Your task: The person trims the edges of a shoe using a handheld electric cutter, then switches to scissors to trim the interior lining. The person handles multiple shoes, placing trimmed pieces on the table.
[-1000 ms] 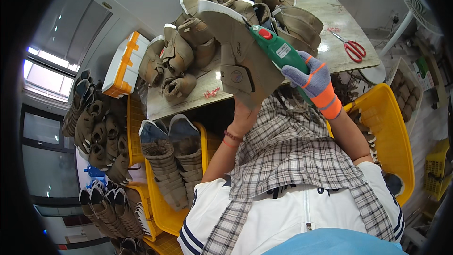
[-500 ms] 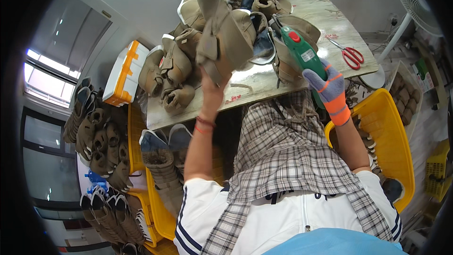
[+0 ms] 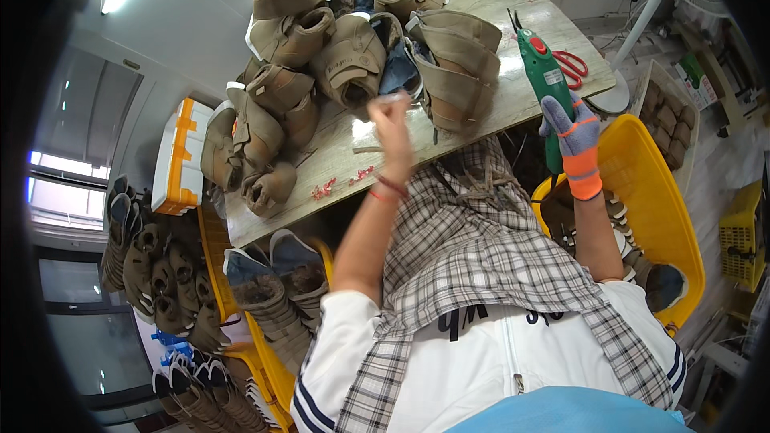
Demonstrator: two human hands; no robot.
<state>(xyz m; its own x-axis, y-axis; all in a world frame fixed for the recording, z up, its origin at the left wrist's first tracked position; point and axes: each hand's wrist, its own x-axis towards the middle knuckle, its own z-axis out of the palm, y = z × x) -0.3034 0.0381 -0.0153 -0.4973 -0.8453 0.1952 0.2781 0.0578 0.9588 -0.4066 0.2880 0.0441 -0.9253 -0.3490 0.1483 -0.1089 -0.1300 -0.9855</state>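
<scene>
While the heap of tan boot uppers lay piled across the far part of the wooden desk, the bare left hand was raised just in front of it, its fingers curled loosely about something small and pale at the fingertips; the blur there kept me from telling what it pinched, or whether the grip was truly closed on anything. Beyond and to either side of that grip sat the uppers, soft suede-like shells with padded collars, which I judged light and floppy, apt to fold under their own weight; they would be best taken by the stiffer heel or the collar edge rather than by the slack vamp. To the right of the left hand, one taller upper leaned on its side, touching its neighbours. Further right, the right hand, in a grey and orange work glove, was wrapped firmly round the lower handle of a green powered cutter, held upright above the desk edge with its blades pointing away. That tool looked rigid and moderately heavy, with a smooth plastic body, so the gloved grip low on the handle seemed sound. Just beyond the cutter lay red-handled scissors on the desk, and below the right hand stood a yellow crate.
</scene>
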